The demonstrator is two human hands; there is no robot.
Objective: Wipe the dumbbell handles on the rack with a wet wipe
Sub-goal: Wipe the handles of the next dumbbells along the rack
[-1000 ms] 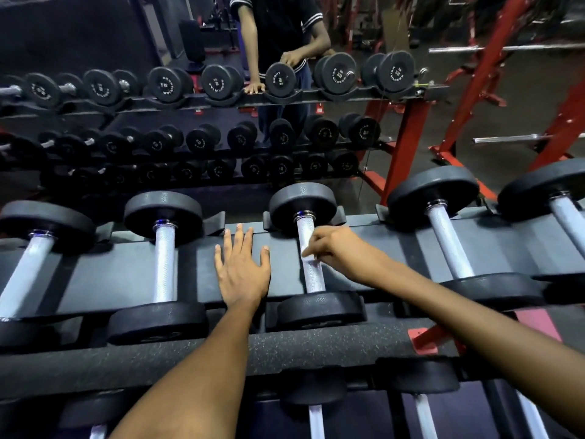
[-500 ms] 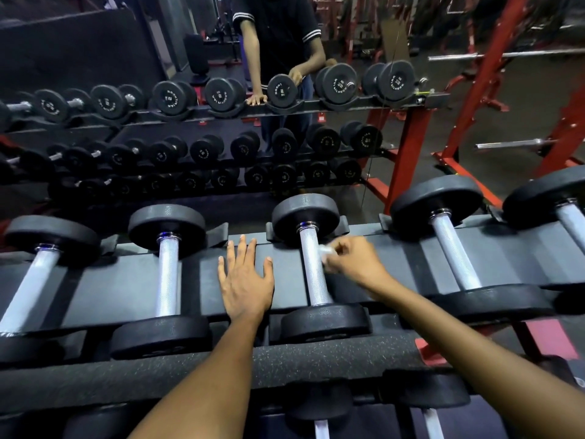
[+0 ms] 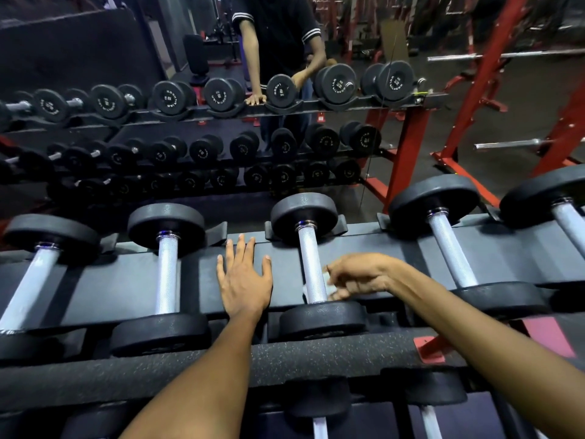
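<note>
Several black dumbbells with silver knurled handles lie across the dark rack shelf (image 3: 126, 286). My right hand (image 3: 357, 275) pinches a small white wet wipe (image 3: 327, 282) against the lower right side of the middle dumbbell's handle (image 3: 309, 258), close to its near weight plate (image 3: 323, 318). My left hand (image 3: 243, 278) rests flat on the shelf, fingers spread, between that handle and the handle to the left (image 3: 167, 277). Most of the wipe is hidden under my fingers.
More dumbbells sit to the right (image 3: 449, 248) and far left (image 3: 31, 280), and on a lower tier (image 3: 319, 407). A mirror behind shows a person (image 3: 278, 42) and the rack's reflection. Red steel frames (image 3: 474, 90) stand at the right.
My right hand with the wipe has slid down the middle handle from near the far plate toward the near plate. My left hand stays flat on the shelf.
</note>
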